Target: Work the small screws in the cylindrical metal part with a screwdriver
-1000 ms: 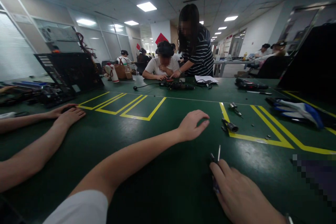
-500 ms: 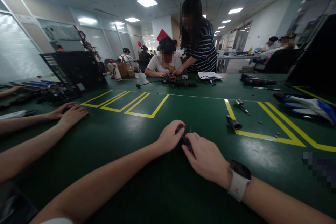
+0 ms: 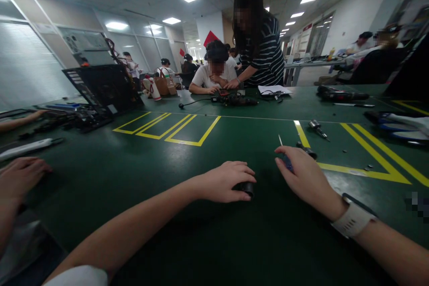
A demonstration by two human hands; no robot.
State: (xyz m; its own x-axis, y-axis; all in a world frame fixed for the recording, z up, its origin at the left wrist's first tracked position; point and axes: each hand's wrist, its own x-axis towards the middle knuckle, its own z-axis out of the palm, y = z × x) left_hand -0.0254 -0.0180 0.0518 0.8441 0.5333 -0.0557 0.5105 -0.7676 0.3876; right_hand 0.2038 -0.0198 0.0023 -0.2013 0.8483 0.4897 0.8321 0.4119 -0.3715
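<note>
My left hand [image 3: 231, 181] is closed around a dark, short cylindrical part [image 3: 248, 189], held low at the table's middle; its round end shows past the fingers. To the right, my right hand [image 3: 303, 174] grips a small screwdriver [image 3: 287, 163] with a dark blue handle, its thin shaft pointing up and away. The two hands are apart. Just beyond my right hand lies a dark metal cylindrical part [image 3: 310, 152], partly hidden by the fingers. Farther on is a metal piece with a thin tip [image 3: 318, 128].
The green table [image 3: 161, 228] carries yellow tape outlines [image 3: 184, 142]. Small loose pieces [image 3: 368, 167] and blue-and-white gloves [image 3: 402, 127] lie right. A power tool [image 3: 342, 94] sits at the back. At left are a co-worker's hands [image 3: 25, 174] and dark equipment [image 3: 107, 89].
My hands have separated: the right moved right with the screwdriver, while the left turned over slightly lower with the cylindrical part. The co-worker's hands shifted left. The view moved slightly.
</note>
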